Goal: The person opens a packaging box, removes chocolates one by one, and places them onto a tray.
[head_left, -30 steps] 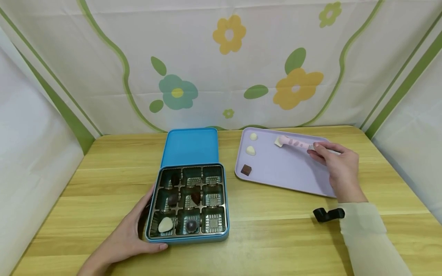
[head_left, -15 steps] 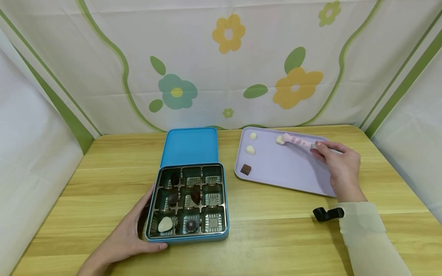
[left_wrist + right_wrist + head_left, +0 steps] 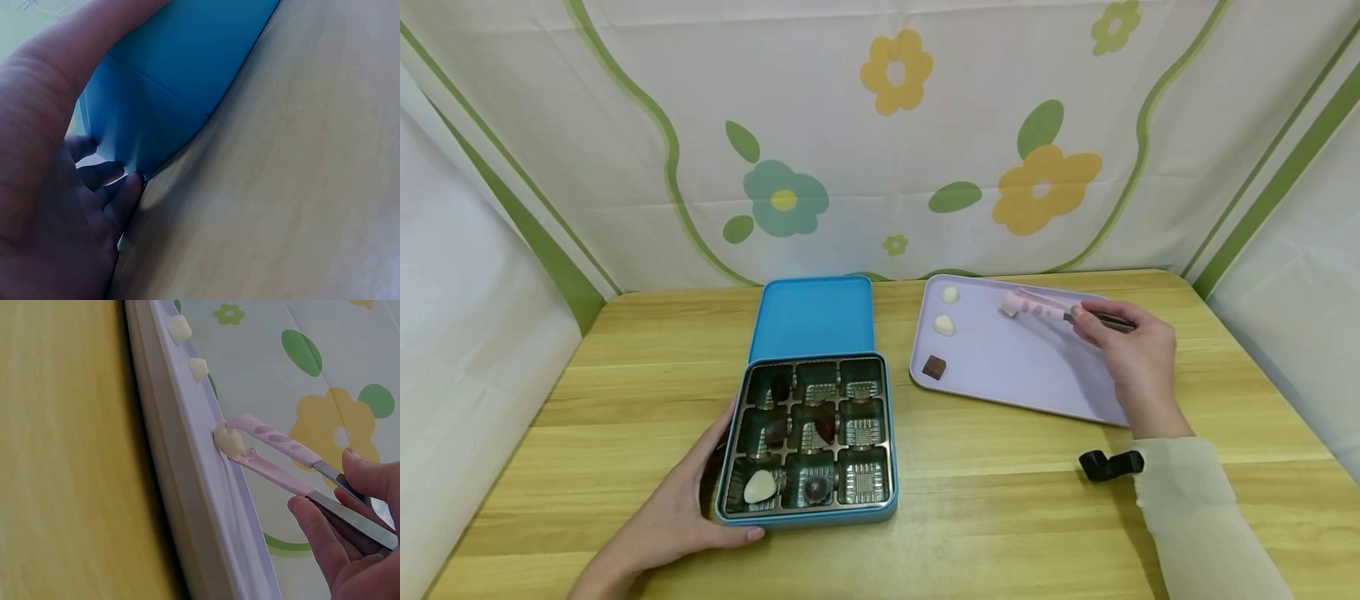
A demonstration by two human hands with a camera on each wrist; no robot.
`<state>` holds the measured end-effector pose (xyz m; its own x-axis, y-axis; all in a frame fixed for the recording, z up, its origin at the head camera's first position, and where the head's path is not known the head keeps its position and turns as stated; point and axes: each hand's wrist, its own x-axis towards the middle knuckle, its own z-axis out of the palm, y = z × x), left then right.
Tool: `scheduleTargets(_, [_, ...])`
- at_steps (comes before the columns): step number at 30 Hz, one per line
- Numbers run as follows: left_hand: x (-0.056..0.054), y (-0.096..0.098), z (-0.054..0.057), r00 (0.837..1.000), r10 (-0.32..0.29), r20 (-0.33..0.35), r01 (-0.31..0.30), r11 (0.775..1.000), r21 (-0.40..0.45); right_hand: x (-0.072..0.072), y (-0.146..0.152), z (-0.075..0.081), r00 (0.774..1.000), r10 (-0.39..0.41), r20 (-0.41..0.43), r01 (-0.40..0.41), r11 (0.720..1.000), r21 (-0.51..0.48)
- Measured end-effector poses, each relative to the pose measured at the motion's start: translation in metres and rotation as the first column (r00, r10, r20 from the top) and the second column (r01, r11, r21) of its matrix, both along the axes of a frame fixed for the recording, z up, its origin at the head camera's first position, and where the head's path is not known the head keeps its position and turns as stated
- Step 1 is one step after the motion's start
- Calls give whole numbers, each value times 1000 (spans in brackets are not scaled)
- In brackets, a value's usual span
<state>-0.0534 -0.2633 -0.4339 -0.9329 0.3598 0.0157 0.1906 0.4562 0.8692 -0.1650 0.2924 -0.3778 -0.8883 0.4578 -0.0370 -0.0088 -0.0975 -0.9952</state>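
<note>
On the lilac tray (image 3: 1037, 375) lies a pale white chocolate (image 3: 229, 442), between the two pink tips of a pair of tongs (image 3: 281, 456). My right hand (image 3: 1138, 358) holds these tongs by their metal handle, thumb on one arm and fingers on the other. In the head view the tips partly cover that chocolate. My left hand (image 3: 681, 500) grips the near left corner of a blue tin (image 3: 808, 522), its thumb along the front and its fingers against the left side. Several chocolates sit in the tin's divided insert, among them a white drop (image 3: 760, 487) and a dark round one (image 3: 816, 490).
Along the tray's left end lie two white chocolates (image 3: 943, 325) and a brown square chocolate (image 3: 934, 367). A blue lid (image 3: 816, 317) lies behind the tin. Flowered cloth (image 3: 850, 167) stands at the table's back edge. A black strap piece (image 3: 1108, 466) juts from my right cuff.
The right hand has shifted slightly left and turned the tongs, so both pink arms now show around the white chocolate. My left hand and the tin have stayed put.
</note>
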Motion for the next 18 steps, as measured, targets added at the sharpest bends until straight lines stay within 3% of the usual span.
scheduleTargets(7, [0, 0, 0, 1000, -2, 12, 2, 1000, 10, 0, -3, -2, 999, 20, 47, -25, 994, 107])
scheduleTargets(18, [-1, -1, -2, 1000, -11, 21, 10, 1000, 23, -2, -1, -1, 996, -77, 43, 78, 997, -17])
